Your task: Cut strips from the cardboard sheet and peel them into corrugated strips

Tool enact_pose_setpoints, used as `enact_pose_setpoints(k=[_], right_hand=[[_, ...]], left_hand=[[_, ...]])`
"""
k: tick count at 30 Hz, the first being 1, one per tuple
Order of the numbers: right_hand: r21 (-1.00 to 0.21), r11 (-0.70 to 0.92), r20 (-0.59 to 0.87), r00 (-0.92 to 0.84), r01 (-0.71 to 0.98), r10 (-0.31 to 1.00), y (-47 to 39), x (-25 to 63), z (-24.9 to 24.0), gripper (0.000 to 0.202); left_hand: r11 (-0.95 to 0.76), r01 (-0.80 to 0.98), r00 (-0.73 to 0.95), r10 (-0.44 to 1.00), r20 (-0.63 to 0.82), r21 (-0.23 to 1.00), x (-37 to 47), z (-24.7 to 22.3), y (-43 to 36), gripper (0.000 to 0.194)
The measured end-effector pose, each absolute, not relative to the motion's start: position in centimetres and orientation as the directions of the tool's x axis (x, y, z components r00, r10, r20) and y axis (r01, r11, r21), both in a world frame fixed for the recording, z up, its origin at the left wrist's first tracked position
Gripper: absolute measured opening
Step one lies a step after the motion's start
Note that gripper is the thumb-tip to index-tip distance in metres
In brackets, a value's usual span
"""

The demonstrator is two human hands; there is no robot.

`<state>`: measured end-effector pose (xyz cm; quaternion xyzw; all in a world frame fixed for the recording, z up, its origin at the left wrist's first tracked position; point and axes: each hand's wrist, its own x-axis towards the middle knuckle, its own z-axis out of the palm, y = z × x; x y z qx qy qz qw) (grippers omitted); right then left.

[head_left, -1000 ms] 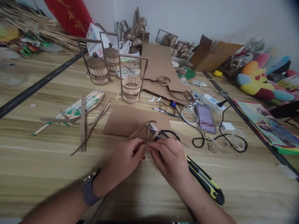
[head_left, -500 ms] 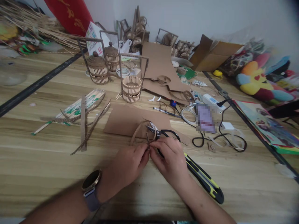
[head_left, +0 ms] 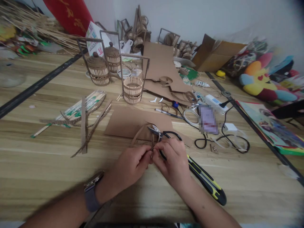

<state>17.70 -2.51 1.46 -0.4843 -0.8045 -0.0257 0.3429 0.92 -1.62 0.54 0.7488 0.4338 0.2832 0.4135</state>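
Observation:
Between my fingertips a narrow brown cardboard strip point(head_left: 152, 139) is pinched, its upper end standing up past them. My left hand point(head_left: 133, 161) grips it from the left, a watch on that wrist. My right hand point(head_left: 172, 158) closes on it from the right, thumb and forefinger together. Just beyond my fingers lie black-handled scissors point(head_left: 163, 134) and a curled cardboard strip point(head_left: 137, 134), over a flat cardboard piece point(head_left: 118, 122). A yellow and black utility knife point(head_left: 206, 180) lies beside my right forearm, partly hidden by it.
Ahead stands a small slatted bucket point(head_left: 133, 91) with a tall handle; two lidded buckets point(head_left: 98, 71) stand behind it. Left are loose cardboard strips point(head_left: 84, 126) and a pack of sticks point(head_left: 80, 106). A pen point(head_left: 168, 113), phone point(head_left: 208, 119) and cables point(head_left: 234, 137) lie to the right.
The strip's upper end has shifted slightly to the right and stands straighter. My left wrist has rolled, so the watch face is seen more edge-on. Both hands keep their pinch.

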Motion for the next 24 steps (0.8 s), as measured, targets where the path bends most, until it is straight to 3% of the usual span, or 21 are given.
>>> enact_pose_setpoints(k=[9,14,20,24], right_hand=[[-0.273,0.491,0.587,-0.261,0.828,0.766,-2.4,17.9,1.6,0.009],[-0.323,0.503,0.582,-0.251,0.802,0.774,-2.2,18.1,1.4,0.007],[-0.501,0.421,0.523,-0.123,0.756,0.843,-1.8,18.4,1.8,0.010],[-0.701,0.269,0.311,-0.057,0.660,0.949,-1.2,18.7,1.9,0.015]], left_hand=[[-0.230,0.381,0.458,0.888,0.033,0.895,1.0,0.9,-1.7,0.027],[-0.141,0.315,0.440,0.898,-0.013,0.939,0.9,0.5,-1.6,0.027],[0.035,0.160,0.399,0.912,-0.097,0.987,0.9,0.0,-1.3,0.030],[0.109,0.087,0.383,0.914,-0.134,0.990,0.9,0.2,-1.3,0.028]])
